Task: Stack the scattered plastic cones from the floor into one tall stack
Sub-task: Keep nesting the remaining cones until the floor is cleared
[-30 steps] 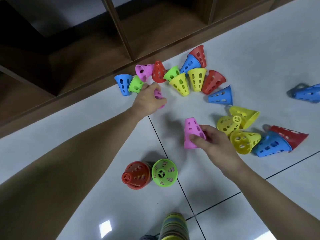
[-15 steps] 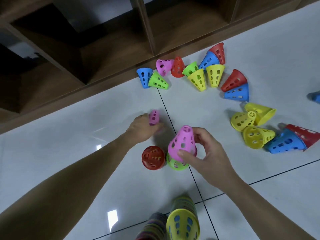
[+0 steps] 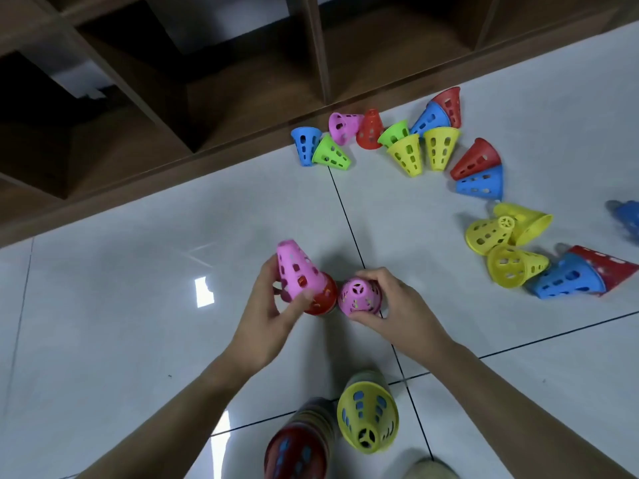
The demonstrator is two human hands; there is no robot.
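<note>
My left hand (image 3: 266,312) grips a pink cone (image 3: 295,271) that sits tilted over a red cone (image 3: 323,299) on the floor. Right beside it, my right hand (image 3: 397,305) holds a second pink cone (image 3: 359,295), which covers the green cone seen earlier. Two tall stacks rise close to me: one topped by a yellow cone (image 3: 368,416), one topped by a red cone (image 3: 295,454). Several loose cones lie along the shelf's base, among them a blue cone (image 3: 304,145) and a green cone (image 3: 330,153). More lie at the right, like a yellow cone (image 3: 487,233).
A dark wooden shelf unit (image 3: 207,98) with open compartments runs along the far side of the grey tiled floor (image 3: 121,288). Another blue cone (image 3: 627,217) lies at the right edge. A foot or shoe tip (image 3: 432,470) shows at the bottom.
My left hand carried its pink cone back and set it over the red cone. My right hand pressed its pink cone down over the green one. The view has moved closer.
</note>
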